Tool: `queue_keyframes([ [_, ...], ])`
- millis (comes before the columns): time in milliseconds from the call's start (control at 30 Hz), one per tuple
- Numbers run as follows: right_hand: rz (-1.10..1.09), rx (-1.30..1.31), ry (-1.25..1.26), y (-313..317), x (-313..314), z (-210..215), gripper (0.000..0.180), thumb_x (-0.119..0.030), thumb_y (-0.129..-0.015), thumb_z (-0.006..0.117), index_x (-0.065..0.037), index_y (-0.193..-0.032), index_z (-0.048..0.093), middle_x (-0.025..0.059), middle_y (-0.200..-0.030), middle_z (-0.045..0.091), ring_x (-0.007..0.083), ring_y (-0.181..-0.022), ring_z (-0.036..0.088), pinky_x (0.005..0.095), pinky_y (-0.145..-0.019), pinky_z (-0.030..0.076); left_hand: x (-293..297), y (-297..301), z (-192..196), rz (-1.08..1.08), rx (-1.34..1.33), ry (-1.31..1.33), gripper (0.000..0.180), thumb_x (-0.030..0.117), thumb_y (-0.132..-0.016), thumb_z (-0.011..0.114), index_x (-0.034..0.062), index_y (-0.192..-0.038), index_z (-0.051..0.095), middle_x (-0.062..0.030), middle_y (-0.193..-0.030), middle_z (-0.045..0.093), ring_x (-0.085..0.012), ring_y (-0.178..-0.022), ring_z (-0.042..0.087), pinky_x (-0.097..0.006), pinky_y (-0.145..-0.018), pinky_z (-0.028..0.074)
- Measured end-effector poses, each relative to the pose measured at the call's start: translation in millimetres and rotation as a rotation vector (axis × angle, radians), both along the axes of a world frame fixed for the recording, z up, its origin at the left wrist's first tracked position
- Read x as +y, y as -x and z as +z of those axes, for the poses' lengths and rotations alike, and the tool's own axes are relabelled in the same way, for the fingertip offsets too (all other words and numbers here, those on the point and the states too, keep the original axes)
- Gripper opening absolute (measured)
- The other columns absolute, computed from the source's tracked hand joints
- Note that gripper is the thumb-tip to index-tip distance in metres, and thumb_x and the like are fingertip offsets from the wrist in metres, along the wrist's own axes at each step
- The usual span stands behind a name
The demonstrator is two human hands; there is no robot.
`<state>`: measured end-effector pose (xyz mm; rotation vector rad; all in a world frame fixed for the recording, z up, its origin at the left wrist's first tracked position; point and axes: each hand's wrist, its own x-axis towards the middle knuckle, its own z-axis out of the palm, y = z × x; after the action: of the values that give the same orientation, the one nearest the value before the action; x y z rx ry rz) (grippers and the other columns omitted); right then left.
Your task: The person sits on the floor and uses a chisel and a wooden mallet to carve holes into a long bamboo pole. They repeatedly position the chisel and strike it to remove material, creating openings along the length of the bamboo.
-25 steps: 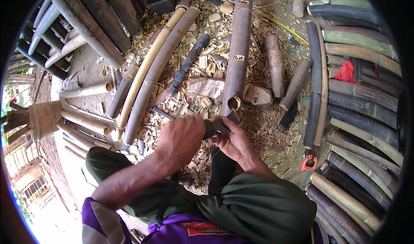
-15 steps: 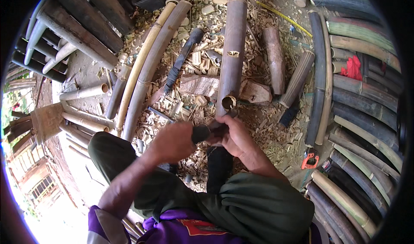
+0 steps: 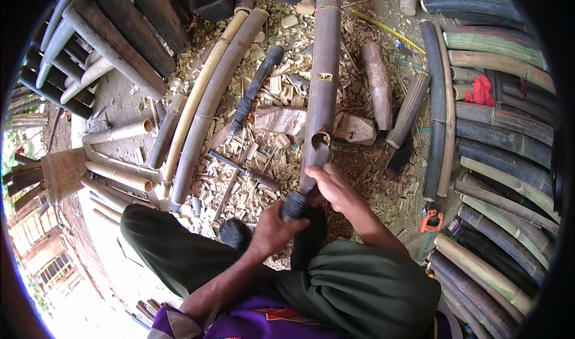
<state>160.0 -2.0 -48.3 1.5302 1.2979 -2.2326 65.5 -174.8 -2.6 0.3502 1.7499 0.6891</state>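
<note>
A thick brown bamboo pole (image 3: pixel 324 45) runs away from me, with cut openings along its upper side. My left hand (image 3: pixel 272 228) is wrapped round the black-bound handle of a knife (image 3: pixel 295 205). The blade points up along the pole toward the nearest opening (image 3: pixel 321 140), its tip seeming to reach that opening's near edge. My right hand (image 3: pixel 336 188) is closed over the blade against the pole; its fingertips hide part of the blade. The pole rests across a split wood block (image 3: pixel 280 120), just beyond my hands.
Wood chips cover the ground round the pole. To its left lie a black-wrapped tool (image 3: pixel 257 87), a thin dark tool (image 3: pixel 242 170) and long bamboo poles (image 3: pixel 218 93). On the right are short logs (image 3: pixel 377 87), an orange-handled saw (image 3: pixel 431 219), a yellow measuring tape (image 3: pixel 389 30) and stacked bamboo (image 3: pixel 503 123).
My left hand has moved right and toward me, swinging the knife in line with the pole. My right hand has shifted slightly right and down. The thin dark tool now shows more fully.
</note>
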Motion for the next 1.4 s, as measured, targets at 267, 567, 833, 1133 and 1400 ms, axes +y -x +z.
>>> queue_keyframes([
  [267, -0.588, 0.591, 0.49, 33.0, -11.3, -9.2, 0.033, -0.03, -0.105, 0.053, 0.0, -0.104, 0.066, 0.0099, -0.088, 0.071, 0.0201, -0.078, 0.07, 0.0386, -0.063, 0.063, 93.3, 103.5, 66.7, -0.606, 0.784, 0.184, 0.032, 0.027, -0.06, 0.081, 0.0031, -0.082, 0.075, -0.0163, -0.077, 0.072, -0.031, -0.078, 0.073, -0.045, -0.073, 0.056],
  [567, -0.745, 0.68, 0.648, 22.0, -25.9, -22.5, 0.029, -0.035, -0.104, 0.057, -0.01, -0.118, 0.066, 0.0015, -0.101, 0.072, 0.0162, -0.088, 0.066, 0.0421, -0.081, 0.057, 114.1, 66.9, 79.9, -0.991, 1.032, -0.022, 0.016, 0.018, -0.083, 0.072, 0.002, -0.086, 0.072, -0.0161, -0.08, 0.073, -0.0313, -0.08, 0.075, -0.043, -0.067, 0.058],
  [833, -0.377, 0.348, -0.35, -39.7, -47.8, 16.8, 0.024, -0.026, -0.101, 0.051, -0.003, -0.106, 0.054, 0.0111, -0.077, 0.065, 0.0205, -0.074, 0.066, 0.0334, -0.07, 0.052, 35.8, 5.9, 45.8, -0.948, 0.3, -0.139, 0.062, 0.055, -0.087, 0.072, -0.003, -0.108, 0.065, -0.0258, -0.095, 0.073, -0.0406, -0.094, 0.072, -0.051, -0.084, 0.057],
  [1133, 0.186, -0.644, -1.042, -79.9, -17.2, -49.2, 0.047, -0.039, -0.097, 0.057, 0.001, -0.122, 0.051, 0.0298, -0.114, 0.067, 0.0462, -0.109, 0.065, 0.0533, -0.088, 0.051, 75.1, -11.5, -36.1, -0.595, 0.531, -0.357, 0.04, 0.036, -0.083, 0.079, 0.0079, -0.109, 0.066, -0.0195, -0.089, 0.072, -0.0395, -0.086, 0.071, -0.05, -0.078, 0.055],
  [1400, -0.095, -0.494, -1.262, -139.1, 40.4, -44.6, 0.043, -0.026, -0.089, 0.07, -0.001, -0.12, 0.053, 0.0246, -0.111, 0.059, 0.0416, -0.104, 0.061, 0.0528, -0.091, 0.047, 69.8, -15.2, -58.2, -0.361, 0.445, -0.389, 0.024, 0.018, -0.079, 0.079, 0.0023, -0.093, 0.068, -0.0186, -0.08, 0.071, -0.0352, -0.08, 0.073, -0.045, -0.071, 0.056],
])
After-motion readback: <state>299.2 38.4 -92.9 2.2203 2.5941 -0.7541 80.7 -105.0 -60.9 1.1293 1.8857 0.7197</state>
